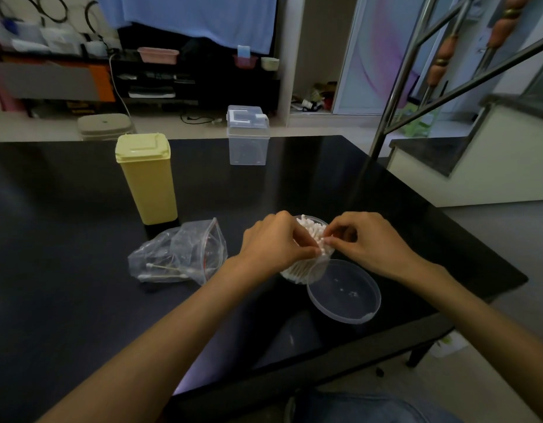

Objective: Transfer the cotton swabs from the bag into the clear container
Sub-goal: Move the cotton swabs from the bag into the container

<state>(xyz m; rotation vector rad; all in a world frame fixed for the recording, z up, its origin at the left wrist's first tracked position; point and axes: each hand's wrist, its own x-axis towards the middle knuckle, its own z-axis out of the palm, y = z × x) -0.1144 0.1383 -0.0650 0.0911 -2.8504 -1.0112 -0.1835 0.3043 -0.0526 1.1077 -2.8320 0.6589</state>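
Swabs [310, 232] stand packed in the clear container [303, 273]. The left hand [273, 242] and right hand [367, 239] pinch them with narrow fingers. A hard push could tip it and spill them on the table [81, 300].

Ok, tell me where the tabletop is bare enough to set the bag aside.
Bare table lies left of the yellow bin and plastic bag, and between the bin and the far clear box. It is crowded near the hands, where the swab container and round lid sit.
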